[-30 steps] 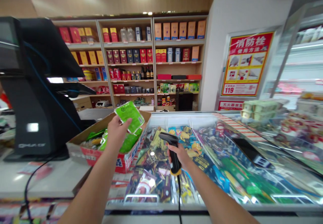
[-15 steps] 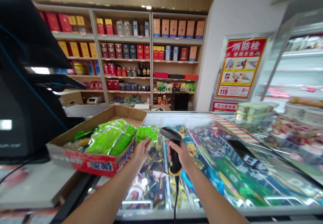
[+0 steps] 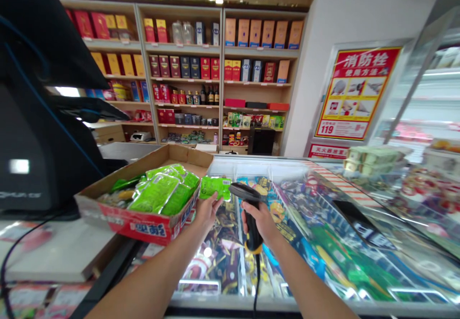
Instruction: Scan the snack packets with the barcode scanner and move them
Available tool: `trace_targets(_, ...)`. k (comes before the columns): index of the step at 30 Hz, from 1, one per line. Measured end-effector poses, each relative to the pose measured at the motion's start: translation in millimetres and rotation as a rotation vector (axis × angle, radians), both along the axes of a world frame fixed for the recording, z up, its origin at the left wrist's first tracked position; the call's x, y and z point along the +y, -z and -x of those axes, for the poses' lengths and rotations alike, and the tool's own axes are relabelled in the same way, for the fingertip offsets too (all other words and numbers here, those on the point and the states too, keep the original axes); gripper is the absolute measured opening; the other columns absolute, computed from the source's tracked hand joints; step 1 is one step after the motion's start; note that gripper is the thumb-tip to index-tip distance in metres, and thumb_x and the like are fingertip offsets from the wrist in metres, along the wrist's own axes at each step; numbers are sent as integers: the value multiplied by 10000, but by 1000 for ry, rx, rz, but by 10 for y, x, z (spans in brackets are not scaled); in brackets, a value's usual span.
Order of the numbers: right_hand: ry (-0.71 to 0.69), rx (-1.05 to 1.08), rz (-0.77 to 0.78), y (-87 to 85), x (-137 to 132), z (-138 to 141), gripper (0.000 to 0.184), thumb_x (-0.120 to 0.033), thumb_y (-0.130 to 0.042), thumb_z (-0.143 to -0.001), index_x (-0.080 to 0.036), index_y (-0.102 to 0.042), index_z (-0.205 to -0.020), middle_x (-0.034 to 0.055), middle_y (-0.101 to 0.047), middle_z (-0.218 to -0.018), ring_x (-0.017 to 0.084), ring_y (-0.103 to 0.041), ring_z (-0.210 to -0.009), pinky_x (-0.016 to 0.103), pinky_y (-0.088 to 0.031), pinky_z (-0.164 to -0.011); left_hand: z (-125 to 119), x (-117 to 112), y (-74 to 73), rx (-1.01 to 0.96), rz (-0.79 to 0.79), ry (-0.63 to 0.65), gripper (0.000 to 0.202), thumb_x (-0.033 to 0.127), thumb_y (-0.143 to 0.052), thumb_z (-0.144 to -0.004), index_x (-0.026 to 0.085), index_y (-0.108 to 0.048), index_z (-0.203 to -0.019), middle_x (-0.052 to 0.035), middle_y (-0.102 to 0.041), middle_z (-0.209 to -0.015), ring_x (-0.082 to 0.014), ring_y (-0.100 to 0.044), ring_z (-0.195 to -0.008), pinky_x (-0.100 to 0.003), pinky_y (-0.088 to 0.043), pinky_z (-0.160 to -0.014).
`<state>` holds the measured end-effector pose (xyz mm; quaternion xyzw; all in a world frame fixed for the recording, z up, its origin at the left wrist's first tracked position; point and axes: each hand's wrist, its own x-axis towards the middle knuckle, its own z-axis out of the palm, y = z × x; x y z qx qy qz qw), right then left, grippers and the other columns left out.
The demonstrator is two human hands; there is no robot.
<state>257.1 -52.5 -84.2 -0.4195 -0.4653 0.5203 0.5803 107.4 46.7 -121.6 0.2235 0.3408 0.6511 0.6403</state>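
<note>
Between the fingers of my left hand [image 3: 209, 208] is a small green snack packet [image 3: 212, 187], a barcode patch showing at its right end. My right hand [image 3: 259, 218] is wrapped round the handle of a black and yellow barcode scanner [image 3: 253, 230]; its cable hangs down toward me. The scanner head points left and lies close to the packet's right end; I cannot tell if they touch. Left of my left hand stands an open cardboard box [image 3: 118, 221] with a red printed side, holding several green packets [image 3: 156, 192].
Below my hands, a glass-topped freezer [image 3: 215, 288] shows wrapped ice creams. A phone [image 3: 361, 223] lies on the glass at right, near stacked egg cartons [image 3: 373, 158]. A checkout terminal [image 3: 39, 118] stands left. Shelves [image 3: 187, 79] of boxed goods line the back wall.
The view has shifted slightly, so most things sit further right in the picture. The packet and the scanner head are nearer each other. Both hands keep their holds.
</note>
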Motion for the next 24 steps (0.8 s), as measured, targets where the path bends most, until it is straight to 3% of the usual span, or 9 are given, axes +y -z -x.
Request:
trace_targets(10,16,2,23,43,35,-14,321,-467,-687,-680,-177,-551,-650,-25,-549,-448,116,-494,-317,231,-384,-335,-20,-49,-81,-71,29,-56,266,-75,-644,-707,171,-543,-711,48,-593,-572,-113,-631,-599,-315,-606,-739)
trace_targets(15,48,22,34,50,53,-35,338,-477,-702,-664,-172,-556,-666,-28,-553,-453,113,-494,-313,229,-383,-323,-20,-34,-63,-59,11,-41,290,-49,-670,-700,170,-487,-644,61,-559,-536,-92,-600,-548,-293,-602,-720)
trace_targets(20,111,63,90,-89,129,-224,339,-469,-724,-641,-179,-551,-678,-32,-556,-451,116,-503,-326,234,-411,-324,-123,-34,-126,85,61,36,278,-34,-710,-662,160,-511,-674,49,-589,-551,-82,-601,-505,-187,-542,-537)
trace_targets(24,199,40,22,-209,215,-527,338,-460,-738,-626,-180,-552,-670,-28,-563,-452,123,-508,-322,241,-410,-319,-404,8,-199,252,70,154,241,-23,-716,-647,144,-578,-752,5,-653,-610,-94,-615,-493,-185,-511,-495)
